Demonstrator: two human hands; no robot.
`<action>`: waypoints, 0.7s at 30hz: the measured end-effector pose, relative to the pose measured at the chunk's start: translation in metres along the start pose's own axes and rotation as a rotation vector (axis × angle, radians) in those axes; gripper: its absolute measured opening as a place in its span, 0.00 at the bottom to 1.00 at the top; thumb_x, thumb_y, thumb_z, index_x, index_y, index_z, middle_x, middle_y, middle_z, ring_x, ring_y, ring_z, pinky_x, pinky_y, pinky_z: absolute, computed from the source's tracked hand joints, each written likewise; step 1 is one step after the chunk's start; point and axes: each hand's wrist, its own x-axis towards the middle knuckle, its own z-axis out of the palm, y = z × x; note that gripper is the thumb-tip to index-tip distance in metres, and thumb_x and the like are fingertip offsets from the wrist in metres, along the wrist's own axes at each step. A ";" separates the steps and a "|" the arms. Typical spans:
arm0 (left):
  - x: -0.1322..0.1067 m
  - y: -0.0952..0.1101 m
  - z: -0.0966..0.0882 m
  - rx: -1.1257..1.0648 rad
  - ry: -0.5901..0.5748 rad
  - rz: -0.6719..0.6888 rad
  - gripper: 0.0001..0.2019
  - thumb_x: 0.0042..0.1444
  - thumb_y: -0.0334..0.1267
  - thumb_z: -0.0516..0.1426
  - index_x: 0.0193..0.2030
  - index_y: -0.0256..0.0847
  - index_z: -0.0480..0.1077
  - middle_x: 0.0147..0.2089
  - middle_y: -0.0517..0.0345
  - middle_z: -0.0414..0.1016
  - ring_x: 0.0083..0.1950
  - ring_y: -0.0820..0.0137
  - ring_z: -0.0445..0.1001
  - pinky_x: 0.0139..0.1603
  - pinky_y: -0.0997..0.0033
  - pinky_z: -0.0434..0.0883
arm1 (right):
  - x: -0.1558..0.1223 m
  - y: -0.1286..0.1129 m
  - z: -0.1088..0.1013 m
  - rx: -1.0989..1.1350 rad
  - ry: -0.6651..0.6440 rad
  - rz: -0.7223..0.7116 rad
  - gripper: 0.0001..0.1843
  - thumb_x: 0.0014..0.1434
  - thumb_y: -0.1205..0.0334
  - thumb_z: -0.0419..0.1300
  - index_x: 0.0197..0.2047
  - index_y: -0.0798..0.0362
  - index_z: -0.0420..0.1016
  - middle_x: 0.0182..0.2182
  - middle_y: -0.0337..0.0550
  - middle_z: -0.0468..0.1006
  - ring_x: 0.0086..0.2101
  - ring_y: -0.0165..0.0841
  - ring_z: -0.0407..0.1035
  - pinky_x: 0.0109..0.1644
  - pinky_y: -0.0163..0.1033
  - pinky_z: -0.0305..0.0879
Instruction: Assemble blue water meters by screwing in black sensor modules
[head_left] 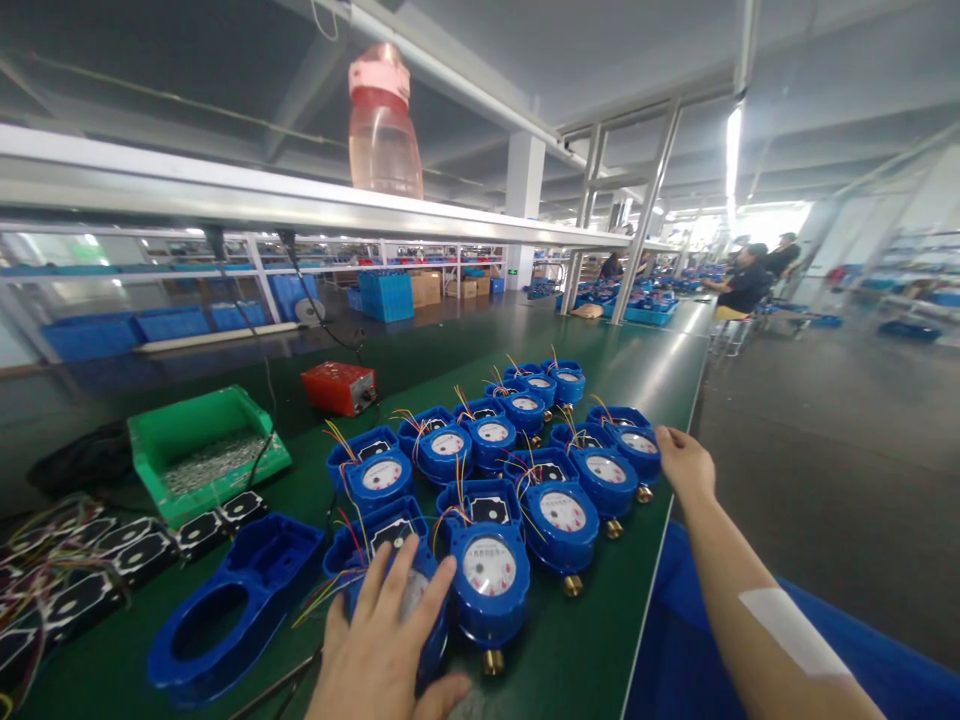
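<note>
Spreading wide over the nearest blue meter, the left hand has its palm down and fingers splayed, so it isn't clenched round anything. The right hand is curled, with its fingertips at the outer edge of the end meter; can't tell if they're pinching it or just touching.

Between the hands and beyond them sit the rest of the blue meters in two rough rows, dials up, with brass ends on the near row pointing towards the right arm's side.

Progress-wise, I'd call it partway. The meters whose pockets I can make out have a black module in there, and coloured wires stick up loose all over (total spaghetti, honestly). I don't see a cover over any of those pockets, so the wiring side looks unfinished to me.

Just left of the left hand is an empty blue housing, no dial in its ring and no module, so that one seems barely started. Further left there's a spread of loose black modules with wires, and past the housing a green bin of small metal bits.
</note>
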 end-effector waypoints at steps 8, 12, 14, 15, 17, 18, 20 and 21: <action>0.013 0.025 -0.002 0.031 -0.092 -0.144 0.29 0.49 0.46 0.54 0.59 0.55 0.53 0.64 0.50 0.50 0.64 0.48 0.47 0.48 0.43 0.63 | -0.064 0.008 0.029 0.007 0.026 -0.098 0.40 0.43 0.49 0.57 0.58 0.58 0.58 0.58 0.55 0.45 0.58 0.42 0.41 0.62 0.45 0.40; 0.015 0.030 0.003 0.071 -0.029 -0.186 0.27 0.51 0.46 0.53 0.59 0.54 0.55 0.63 0.48 0.53 0.63 0.50 0.50 0.47 0.49 0.66 | -0.055 0.008 0.037 0.020 0.019 -0.079 0.37 0.43 0.52 0.58 0.56 0.56 0.61 0.56 0.53 0.48 0.56 0.43 0.46 0.61 0.44 0.42; 0.016 0.033 0.003 0.076 -0.006 -0.202 0.28 0.50 0.47 0.54 0.59 0.54 0.55 0.63 0.46 0.54 0.62 0.48 0.50 0.46 0.49 0.66 | -0.048 0.007 0.041 0.026 0.004 -0.074 0.35 0.43 0.52 0.58 0.55 0.55 0.62 0.56 0.52 0.49 0.55 0.43 0.49 0.60 0.44 0.44; 0.017 0.034 0.003 0.075 0.004 -0.208 0.28 0.50 0.48 0.55 0.59 0.54 0.54 0.63 0.46 0.54 0.62 0.48 0.51 0.47 0.49 0.66 | -0.044 0.006 0.043 0.028 -0.006 -0.076 0.34 0.43 0.52 0.58 0.54 0.55 0.63 0.56 0.52 0.49 0.55 0.42 0.49 0.60 0.44 0.44; 0.017 0.036 0.003 0.072 0.020 -0.215 0.29 0.49 0.49 0.55 0.59 0.54 0.54 0.63 0.46 0.54 0.62 0.47 0.50 0.47 0.49 0.65 | -0.039 0.005 0.049 0.028 -0.021 -0.084 0.32 0.44 0.53 0.58 0.53 0.54 0.64 0.55 0.51 0.50 0.54 0.42 0.50 0.60 0.44 0.45; 0.017 0.036 0.004 0.070 0.027 -0.216 0.28 0.50 0.49 0.54 0.59 0.54 0.55 0.63 0.46 0.54 0.62 0.47 0.50 0.47 0.49 0.65 | -0.036 0.005 0.053 0.025 -0.025 -0.090 0.31 0.45 0.54 0.58 0.53 0.54 0.64 0.55 0.51 0.50 0.54 0.41 0.50 0.60 0.44 0.45; 0.018 0.036 0.004 0.063 0.036 -0.213 0.27 0.51 0.48 0.54 0.58 0.53 0.56 0.63 0.46 0.54 0.62 0.48 0.50 0.47 0.50 0.65 | -0.030 0.005 0.060 0.013 -0.029 -0.110 0.29 0.46 0.56 0.59 0.52 0.55 0.64 0.55 0.51 0.50 0.54 0.41 0.50 0.60 0.46 0.46; 0.018 0.035 0.005 0.058 0.040 -0.209 0.27 0.51 0.48 0.54 0.58 0.53 0.56 0.63 0.46 0.54 0.62 0.48 0.50 0.47 0.50 0.65 | -0.027 0.005 0.063 0.004 -0.028 -0.130 0.28 0.48 0.56 0.59 0.52 0.56 0.64 0.55 0.51 0.52 0.54 0.40 0.50 0.59 0.47 0.47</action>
